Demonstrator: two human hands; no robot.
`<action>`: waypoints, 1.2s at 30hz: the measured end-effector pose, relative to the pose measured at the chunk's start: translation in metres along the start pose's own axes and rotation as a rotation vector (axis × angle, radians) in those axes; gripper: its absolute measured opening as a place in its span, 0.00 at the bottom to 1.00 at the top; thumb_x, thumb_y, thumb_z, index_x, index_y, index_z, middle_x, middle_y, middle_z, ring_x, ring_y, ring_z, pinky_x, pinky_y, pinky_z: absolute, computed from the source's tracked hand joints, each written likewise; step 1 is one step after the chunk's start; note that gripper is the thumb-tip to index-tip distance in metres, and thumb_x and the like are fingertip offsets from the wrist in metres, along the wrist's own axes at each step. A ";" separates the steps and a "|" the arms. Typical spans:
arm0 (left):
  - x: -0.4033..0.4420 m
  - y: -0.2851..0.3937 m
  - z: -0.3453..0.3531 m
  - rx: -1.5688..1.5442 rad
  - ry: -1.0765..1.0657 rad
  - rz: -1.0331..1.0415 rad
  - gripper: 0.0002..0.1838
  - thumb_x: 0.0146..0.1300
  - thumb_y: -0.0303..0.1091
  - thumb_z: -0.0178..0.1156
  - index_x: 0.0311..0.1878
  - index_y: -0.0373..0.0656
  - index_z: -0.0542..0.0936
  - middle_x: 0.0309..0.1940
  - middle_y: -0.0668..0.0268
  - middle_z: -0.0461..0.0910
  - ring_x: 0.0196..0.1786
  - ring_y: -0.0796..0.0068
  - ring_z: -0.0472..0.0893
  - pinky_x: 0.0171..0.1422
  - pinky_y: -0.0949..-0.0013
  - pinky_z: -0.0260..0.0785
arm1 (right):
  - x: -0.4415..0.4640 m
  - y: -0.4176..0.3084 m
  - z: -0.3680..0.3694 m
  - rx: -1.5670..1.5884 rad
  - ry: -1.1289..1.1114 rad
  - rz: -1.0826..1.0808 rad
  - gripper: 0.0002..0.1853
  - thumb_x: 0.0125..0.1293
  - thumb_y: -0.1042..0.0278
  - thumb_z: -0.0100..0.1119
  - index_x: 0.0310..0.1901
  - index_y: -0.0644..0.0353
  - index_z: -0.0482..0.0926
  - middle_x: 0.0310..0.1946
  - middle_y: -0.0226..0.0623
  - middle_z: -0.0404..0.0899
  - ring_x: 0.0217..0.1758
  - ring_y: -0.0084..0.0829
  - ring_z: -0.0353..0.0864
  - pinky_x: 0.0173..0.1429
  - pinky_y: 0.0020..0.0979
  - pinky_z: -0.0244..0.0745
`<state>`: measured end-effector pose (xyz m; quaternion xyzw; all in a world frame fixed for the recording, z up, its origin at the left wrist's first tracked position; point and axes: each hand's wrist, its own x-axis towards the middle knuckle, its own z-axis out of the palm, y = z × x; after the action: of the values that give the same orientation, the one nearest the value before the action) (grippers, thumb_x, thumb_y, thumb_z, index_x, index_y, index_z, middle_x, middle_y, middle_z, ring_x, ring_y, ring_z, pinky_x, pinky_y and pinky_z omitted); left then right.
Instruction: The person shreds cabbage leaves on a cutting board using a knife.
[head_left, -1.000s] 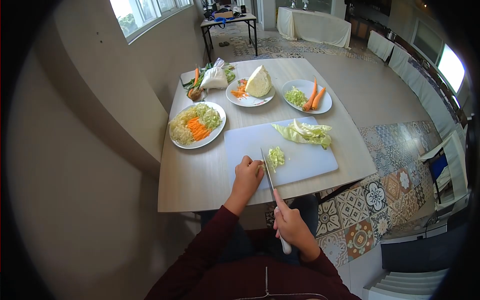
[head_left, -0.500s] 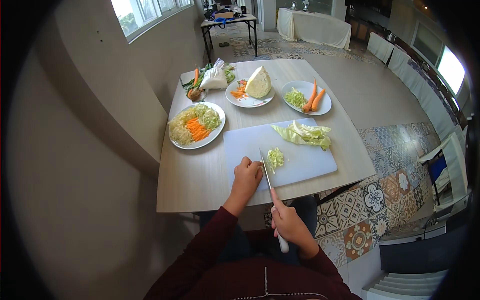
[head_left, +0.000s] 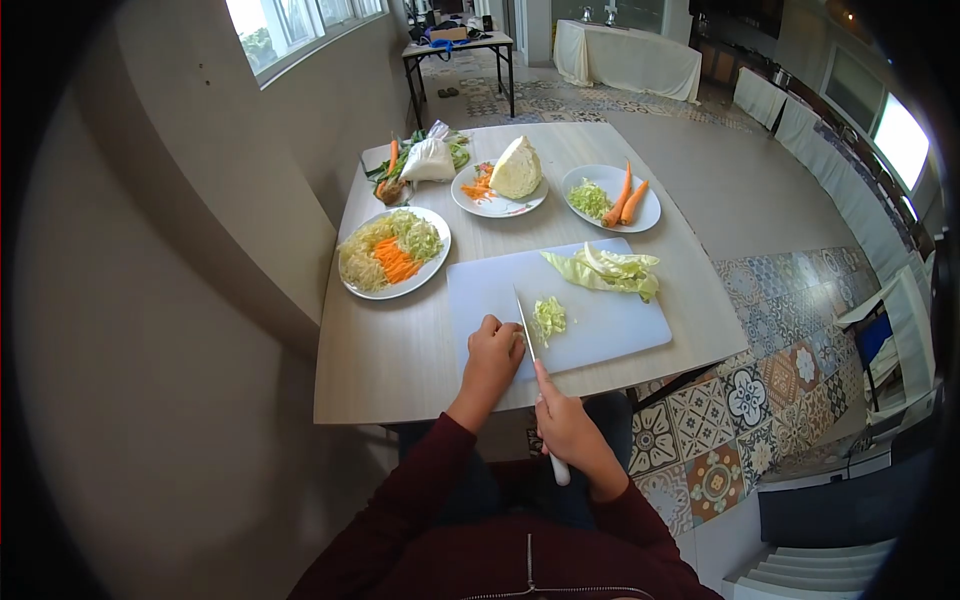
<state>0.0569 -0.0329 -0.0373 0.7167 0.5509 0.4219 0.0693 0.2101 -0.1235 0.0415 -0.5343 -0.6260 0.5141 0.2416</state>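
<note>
Lower centre, the right hand (head_left: 567,424) wraps its fingers around a knife (head_left: 527,329); the left hand (head_left: 491,354) curls beside it, hold unclear.

The left hand (head_left: 493,352) was set ahead of the right, its back turned up and its fingers (head_left: 490,324) curled down and bunched. The left arm (head_left: 420,475) slanted forward and inward to a bare wrist (head_left: 466,409). The right hand (head_left: 567,422), near but apart, lay closer to the torso (head_left: 450,565), closed in a grip with its index finger (head_left: 542,377) stretched forward. The right arm (head_left: 640,535) slanted inward too, bent toward the middle.
</note>
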 end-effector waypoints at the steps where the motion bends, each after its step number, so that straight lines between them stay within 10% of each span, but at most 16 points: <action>1: 0.001 0.000 -0.001 -0.003 -0.003 -0.008 0.09 0.59 0.29 0.65 0.42 0.42 0.83 0.37 0.60 0.74 0.39 0.57 0.78 0.47 0.55 0.70 | -0.003 -0.002 -0.001 -0.010 0.000 -0.009 0.31 0.74 0.70 0.41 0.76 0.67 0.51 0.20 0.50 0.79 0.16 0.39 0.80 0.27 0.40 0.79; 10: 0.001 0.004 -0.002 0.000 0.011 -0.009 0.09 0.59 0.28 0.65 0.43 0.42 0.83 0.37 0.60 0.75 0.39 0.57 0.78 0.48 0.55 0.69 | -0.034 0.012 -0.005 -0.132 0.001 -0.103 0.30 0.74 0.69 0.44 0.75 0.67 0.55 0.19 0.60 0.76 0.23 0.54 0.82 0.34 0.47 0.77; 13: 0.001 0.003 -0.001 -0.007 0.021 -0.005 0.08 0.59 0.28 0.65 0.43 0.42 0.83 0.37 0.60 0.75 0.39 0.57 0.78 0.48 0.55 0.69 | -0.047 0.007 -0.011 -0.124 -0.047 -0.048 0.31 0.76 0.69 0.40 0.78 0.60 0.51 0.17 0.36 0.74 0.14 0.27 0.76 0.25 0.32 0.78; 16: 0.000 0.003 -0.002 -0.004 0.004 -0.013 0.10 0.58 0.29 0.66 0.44 0.43 0.82 0.38 0.60 0.75 0.40 0.56 0.78 0.48 0.55 0.70 | -0.059 -0.010 -0.018 -0.056 -0.074 0.053 0.29 0.74 0.70 0.43 0.75 0.67 0.56 0.19 0.57 0.77 0.21 0.50 0.82 0.32 0.46 0.77; 22: 0.001 0.003 -0.003 -0.012 -0.014 -0.038 0.11 0.58 0.28 0.65 0.44 0.44 0.82 0.40 0.58 0.75 0.41 0.54 0.78 0.49 0.54 0.70 | -0.054 -0.003 -0.012 -0.069 -0.029 0.018 0.29 0.74 0.70 0.44 0.74 0.66 0.58 0.20 0.59 0.77 0.22 0.52 0.82 0.33 0.48 0.76; 25: 0.000 0.004 -0.004 -0.018 -0.025 -0.052 0.11 0.57 0.28 0.65 0.45 0.43 0.81 0.40 0.58 0.75 0.42 0.52 0.78 0.50 0.53 0.70 | -0.039 0.015 -0.006 -0.185 0.032 -0.095 0.29 0.76 0.69 0.41 0.77 0.58 0.56 0.16 0.41 0.74 0.15 0.30 0.77 0.25 0.33 0.77; 36: 0.001 0.001 -0.001 -0.016 -0.005 -0.039 0.10 0.58 0.29 0.65 0.44 0.42 0.79 0.41 0.58 0.76 0.42 0.51 0.79 0.49 0.52 0.71 | -0.030 0.009 -0.018 -0.214 0.156 -0.134 0.27 0.69 0.64 0.51 0.70 0.55 0.69 0.26 0.62 0.78 0.31 0.61 0.80 0.38 0.53 0.73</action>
<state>0.0569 -0.0330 -0.0351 0.7061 0.5613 0.4232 0.0848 0.2383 -0.1448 0.0474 -0.5521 -0.6908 0.3843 0.2650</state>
